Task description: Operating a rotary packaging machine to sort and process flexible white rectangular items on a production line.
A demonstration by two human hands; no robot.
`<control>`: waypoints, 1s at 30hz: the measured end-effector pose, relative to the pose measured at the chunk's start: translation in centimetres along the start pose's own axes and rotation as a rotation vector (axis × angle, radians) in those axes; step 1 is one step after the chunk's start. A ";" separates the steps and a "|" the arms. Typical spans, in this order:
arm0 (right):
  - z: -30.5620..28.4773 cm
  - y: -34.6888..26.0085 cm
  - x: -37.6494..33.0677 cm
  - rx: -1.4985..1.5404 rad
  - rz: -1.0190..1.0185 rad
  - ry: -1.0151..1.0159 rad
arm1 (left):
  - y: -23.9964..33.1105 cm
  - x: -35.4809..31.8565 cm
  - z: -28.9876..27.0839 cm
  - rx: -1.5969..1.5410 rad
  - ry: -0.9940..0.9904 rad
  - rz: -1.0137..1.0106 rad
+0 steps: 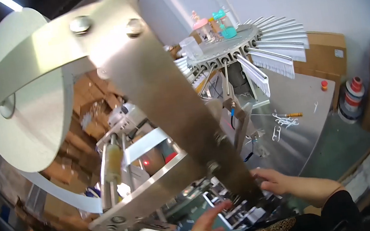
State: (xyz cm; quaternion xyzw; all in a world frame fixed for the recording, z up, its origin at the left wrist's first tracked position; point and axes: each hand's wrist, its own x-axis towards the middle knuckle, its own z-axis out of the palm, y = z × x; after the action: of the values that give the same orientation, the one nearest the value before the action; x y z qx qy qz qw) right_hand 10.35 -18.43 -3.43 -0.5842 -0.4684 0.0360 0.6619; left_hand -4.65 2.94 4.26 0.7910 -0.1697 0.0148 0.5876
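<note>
My left hand (pixel 204 229) reaches in from the lower edge with fingers stretched and apart, holding nothing. It is nearest to the small metal mechanism (pixel 242 213) low on the machine. My right hand (pixel 273 182) is beside the lower end of the broad steel post (pixel 167 89), its fingers extended toward the post. No held thing shows in it, and I cannot tell whether the fingertips touch the metal. The machine's steel arm carries a large white roll (pixel 28 98). From the roll a white strip (pixel 65 199) runs to the rollers (pixel 113 164).
Behind the post stands a round turntable (pixel 218 48) with white slats sticking out. Small white hook-shaped pieces (pixel 286 121) and an orange-handled tool (pixel 294 114) lie on the grey metal table (pixel 292 148). A bottle (pixel 351 100) stands at right; cardboard boxes (pixel 72 167) fill the left.
</note>
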 end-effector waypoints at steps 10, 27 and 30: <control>8.2 -0.7 0.5 0.262 0.323 0.661 | -11.0 -9.3 -7.7 -0.050 -0.301 -0.309; 9.8 -1.2 4.1 -0.003 0.208 1.335 | -10.4 -24.8 -43.9 -0.399 0.694 1.049; 14.2 -1.7 4.4 -0.152 0.236 1.376 | -8.3 -25.5 -50.3 -0.210 1.385 0.853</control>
State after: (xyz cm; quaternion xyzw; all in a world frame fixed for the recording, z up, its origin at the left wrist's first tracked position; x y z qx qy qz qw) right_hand 2.58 -5.78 -1.25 -0.5659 0.1222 -0.3032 0.7569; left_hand -17.46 58.41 6.44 0.4109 -0.0550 0.7062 0.5740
